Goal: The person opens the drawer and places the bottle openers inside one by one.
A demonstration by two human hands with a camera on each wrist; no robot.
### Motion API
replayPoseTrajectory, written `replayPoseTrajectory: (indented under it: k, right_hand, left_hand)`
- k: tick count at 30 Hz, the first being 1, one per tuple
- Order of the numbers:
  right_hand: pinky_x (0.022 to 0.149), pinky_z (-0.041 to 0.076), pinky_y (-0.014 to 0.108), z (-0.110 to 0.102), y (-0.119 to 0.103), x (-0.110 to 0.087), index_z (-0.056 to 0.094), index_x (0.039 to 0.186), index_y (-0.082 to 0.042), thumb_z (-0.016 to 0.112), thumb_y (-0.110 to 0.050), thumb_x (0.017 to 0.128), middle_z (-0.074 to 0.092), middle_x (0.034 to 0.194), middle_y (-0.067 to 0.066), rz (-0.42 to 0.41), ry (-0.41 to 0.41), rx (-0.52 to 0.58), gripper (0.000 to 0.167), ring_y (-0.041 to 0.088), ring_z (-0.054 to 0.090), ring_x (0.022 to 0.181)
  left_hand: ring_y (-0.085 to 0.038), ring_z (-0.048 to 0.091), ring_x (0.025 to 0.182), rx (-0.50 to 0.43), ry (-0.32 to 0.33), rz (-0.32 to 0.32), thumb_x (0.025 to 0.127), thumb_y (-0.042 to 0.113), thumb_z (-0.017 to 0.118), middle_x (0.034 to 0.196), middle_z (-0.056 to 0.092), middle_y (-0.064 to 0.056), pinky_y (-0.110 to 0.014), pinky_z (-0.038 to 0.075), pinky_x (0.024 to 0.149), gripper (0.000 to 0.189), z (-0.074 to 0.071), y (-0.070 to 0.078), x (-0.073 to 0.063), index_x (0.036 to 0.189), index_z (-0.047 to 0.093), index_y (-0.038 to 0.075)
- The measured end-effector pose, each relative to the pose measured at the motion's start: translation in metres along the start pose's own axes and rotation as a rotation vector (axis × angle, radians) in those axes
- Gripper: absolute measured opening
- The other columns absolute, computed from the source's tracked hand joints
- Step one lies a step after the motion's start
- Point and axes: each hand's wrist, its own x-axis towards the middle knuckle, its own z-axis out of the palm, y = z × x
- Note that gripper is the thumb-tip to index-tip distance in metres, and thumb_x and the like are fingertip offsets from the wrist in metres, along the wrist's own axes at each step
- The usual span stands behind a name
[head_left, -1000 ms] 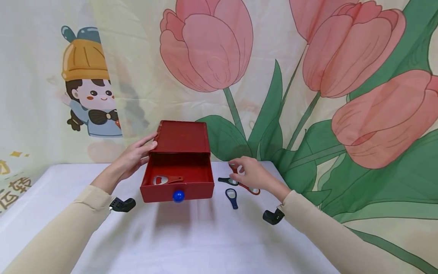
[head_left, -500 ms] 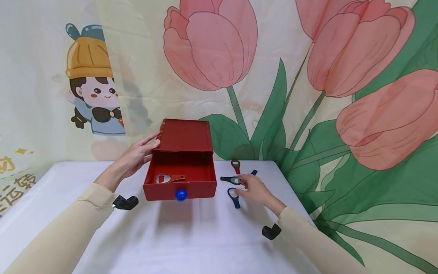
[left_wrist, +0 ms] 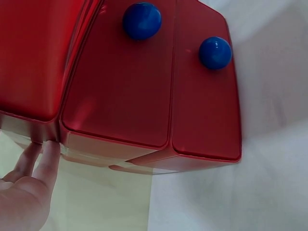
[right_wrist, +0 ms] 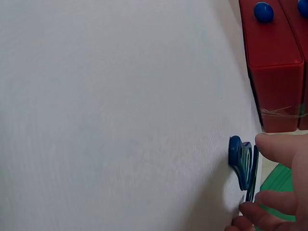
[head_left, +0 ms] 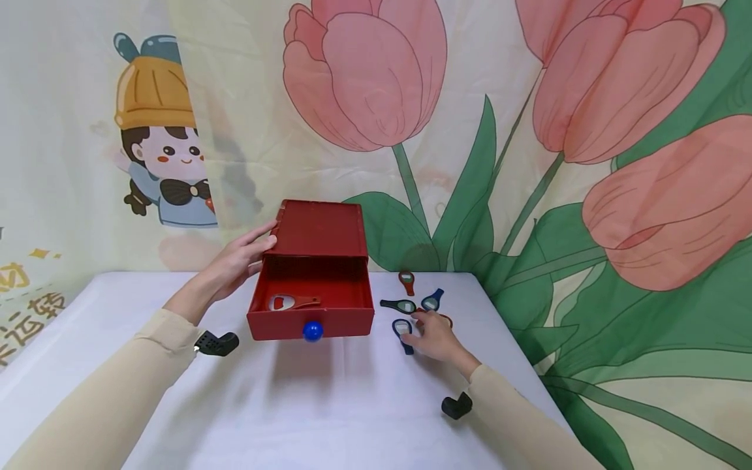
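A red drawer box stands at the table's centre, its top drawer pulled out by the blue knob side. In that drawer lies a bottle opener with a red handle. My left hand rests on the box's left side, fingers fairly straight against it. My right hand hovers low over several openers, thumb beside the nearest blue opener. In the right wrist view, a gap shows between thumb and fingers around a blue opener. Whether they touch it is unclear.
Near the right hand lie a dark green opener, a red one, another blue one and a red-rimmed one, partly covered. A tulip-printed cloth hangs behind the white table.
My right hand has moved from the far openers toward me, over the nearest blue one. Farther openers it covered now show. My left hand stays on the box; the view has shifted slightly.
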Motion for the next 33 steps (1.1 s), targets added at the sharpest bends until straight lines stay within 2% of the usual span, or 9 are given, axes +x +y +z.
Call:
replayPoseTrajectory:
  k: [5, 12, 22, 28, 33]
  right_hand:
    - [0.084, 0.056, 0.042, 0.004, 0.0, 0.001, 0.068, 0.138, -0.001, 0.087, -0.037, 0.09, 0.063, 0.11, 0.01, 0.002, 0.0, -0.027, 0.064, 0.023, 0.057, 0.1]
    - [0.092, 0.055, 0.047, 0.005, 0.001, 0.002, 0.07, 0.137, -0.002, 0.089, -0.038, 0.087, 0.063, 0.119, 0.013, -0.031, -0.021, -0.072, 0.065, 0.026, 0.057, 0.108]
    - [0.083, 0.051, 0.039, -0.012, 0.006, 0.003, 0.068, 0.141, -0.008, 0.086, -0.024, 0.091, 0.061, 0.115, 0.01, -0.102, -0.178, -0.061, 0.055, 0.021, 0.054, 0.102]
    - [0.086, 0.056, 0.039, -0.02, 0.005, 0.006, 0.067, 0.142, -0.011, 0.085, -0.016, 0.092, 0.065, 0.111, 0.007, -0.137, -0.257, -0.072, 0.054, 0.019, 0.058, 0.098]
    - [0.086, 0.058, 0.039, -0.024, 0.002, 0.008, 0.066, 0.144, -0.013, 0.084, -0.014, 0.093, 0.066, 0.111, 0.006, -0.158, -0.292, -0.084, 0.054, 0.019, 0.06, 0.098]
  left_hand:
    - [-0.041, 0.025, 0.16, 0.002, 0.001, -0.003, 0.11, 0.045, 0.054, 0.179, 0.013, -0.01, -0.058, 0.026, 0.128, 0.078, 0.0, 0.001, 0.0, 0.173, 0.009, 0.031]
    - [-0.04, 0.025, 0.16, 0.009, 0.007, -0.004, 0.109, 0.046, 0.054, 0.179, 0.013, -0.009, -0.057, 0.026, 0.128, 0.079, 0.0, 0.002, 0.0, 0.172, 0.008, 0.031]
    - [-0.039, 0.025, 0.16, 0.004, 0.01, -0.008, 0.109, 0.047, 0.055, 0.179, 0.013, -0.008, -0.056, 0.026, 0.128, 0.081, 0.0, 0.0, 0.0, 0.173, 0.009, 0.031]
    - [-0.04, 0.024, 0.16, 0.006, 0.003, -0.004, 0.109, 0.046, 0.055, 0.179, 0.012, -0.009, -0.058, 0.025, 0.128, 0.08, 0.0, 0.001, 0.001, 0.173, 0.008, 0.03]
    - [-0.039, 0.024, 0.16, 0.006, 0.004, -0.012, 0.109, 0.046, 0.054, 0.179, 0.013, -0.008, -0.057, 0.025, 0.129, 0.08, 0.0, 0.001, 0.0, 0.173, 0.008, 0.031]
